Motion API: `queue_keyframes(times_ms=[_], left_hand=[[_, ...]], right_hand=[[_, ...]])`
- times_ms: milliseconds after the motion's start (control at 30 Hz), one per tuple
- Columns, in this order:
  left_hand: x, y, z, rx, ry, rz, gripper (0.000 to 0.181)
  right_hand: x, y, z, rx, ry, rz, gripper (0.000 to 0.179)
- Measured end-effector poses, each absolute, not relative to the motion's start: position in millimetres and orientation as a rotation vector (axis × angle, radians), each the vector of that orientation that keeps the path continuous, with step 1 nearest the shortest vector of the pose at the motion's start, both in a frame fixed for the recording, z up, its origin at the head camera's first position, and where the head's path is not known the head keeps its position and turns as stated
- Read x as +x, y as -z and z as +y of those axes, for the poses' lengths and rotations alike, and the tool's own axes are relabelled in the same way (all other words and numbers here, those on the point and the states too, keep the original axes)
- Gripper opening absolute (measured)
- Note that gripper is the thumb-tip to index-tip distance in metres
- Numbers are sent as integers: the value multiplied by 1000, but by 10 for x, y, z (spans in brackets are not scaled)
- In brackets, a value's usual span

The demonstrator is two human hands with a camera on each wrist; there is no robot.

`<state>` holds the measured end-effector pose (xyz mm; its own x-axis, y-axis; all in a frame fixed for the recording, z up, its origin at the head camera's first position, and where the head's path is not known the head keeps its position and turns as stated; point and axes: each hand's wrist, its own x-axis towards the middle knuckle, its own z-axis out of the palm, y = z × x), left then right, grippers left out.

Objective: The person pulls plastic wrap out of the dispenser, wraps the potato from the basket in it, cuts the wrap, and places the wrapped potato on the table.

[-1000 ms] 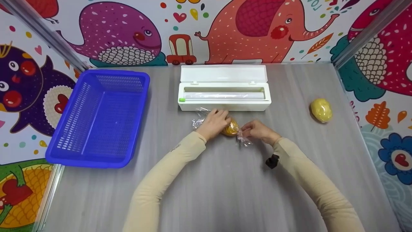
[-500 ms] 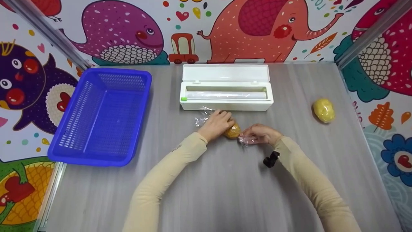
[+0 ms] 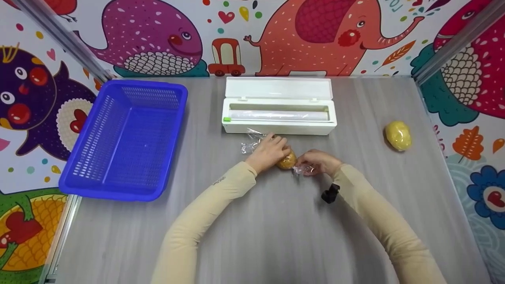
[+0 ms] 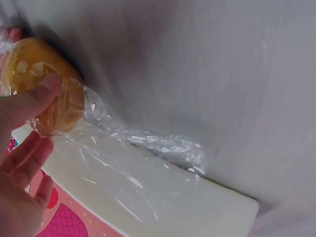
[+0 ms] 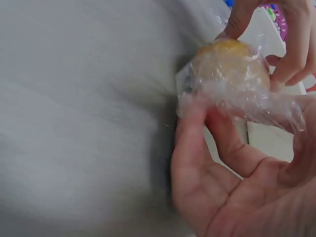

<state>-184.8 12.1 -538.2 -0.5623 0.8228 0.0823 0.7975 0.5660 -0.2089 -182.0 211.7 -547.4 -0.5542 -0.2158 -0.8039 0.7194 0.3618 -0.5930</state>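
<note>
A golden-yellow, oval, fruit-like item [image 3: 287, 159] lies on the table in clear cling film [image 3: 249, 147], its exact kind unclear. My left hand [image 3: 269, 152] holds it from the left, the thumb pressed on its side and the fingers around the other side in the left wrist view. Loose film trails leftward from it. On its other side, my right hand [image 3: 318, 161] pinches the gathered end of the film [image 5: 232, 98] between fingers and thumb. Just behind the hands stands a white cling film dispenser [image 3: 279, 127], lid up, with a roll [image 3: 278, 115] inside.
A blue plastic basket [image 3: 173, 138] stands at the left of the table [image 3: 268, 236]. Another yellow oval item [image 3: 398, 135], glossy with film, lies at the far right. Printed wall panels [image 3: 236, 23] border the back and sides.
My right hand has shifted its fingers on the film end, which now looks more tightly gathered. My left hand keeps its hold on the oval item. The whole view has shifted slightly.
</note>
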Motion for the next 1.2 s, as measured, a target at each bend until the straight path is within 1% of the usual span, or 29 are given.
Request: queue_keyframes(times_ms=[200,233,333,467,567,633,767,833,900,1200], left_hand=[[-1840,5383,131,-1390,-231,-2634,33],[-1840,5382,139,-1392,-236,-2635,33],[-1838,5375,165,-1403,-244,-2638,33],[-1846,5363,207,-1431,-273,-2633,32],[-1857,5341,227,-1446,-306,-2660,32],[-1858,5337,224,-1446,-303,-2665,31],[-1859,5359,197,-1431,-224,-2638,27],[-1867,5373,186,-1423,-192,-2631,25],[-1877,5379,179,-1422,-176,-2643,25],[-1902,5358,179,-1429,-153,-2695,26]], right_hand=[[-1807,5439,2116,460,1441,1646,5],[-1804,5425,2121,460,1456,1644,7],[-1805,5366,2129,457,1476,1656,20],[-1823,5238,2132,442,1507,1634,45],[-1841,5146,2130,432,1581,1585,53],[-1839,5117,2126,416,1628,1568,48],[-1805,5134,2127,352,1701,1579,22],[-1777,5142,2130,305,1733,1584,14],[-1754,5151,2132,244,1746,1608,12],[-1677,5230,2110,44,1629,1919,21]])
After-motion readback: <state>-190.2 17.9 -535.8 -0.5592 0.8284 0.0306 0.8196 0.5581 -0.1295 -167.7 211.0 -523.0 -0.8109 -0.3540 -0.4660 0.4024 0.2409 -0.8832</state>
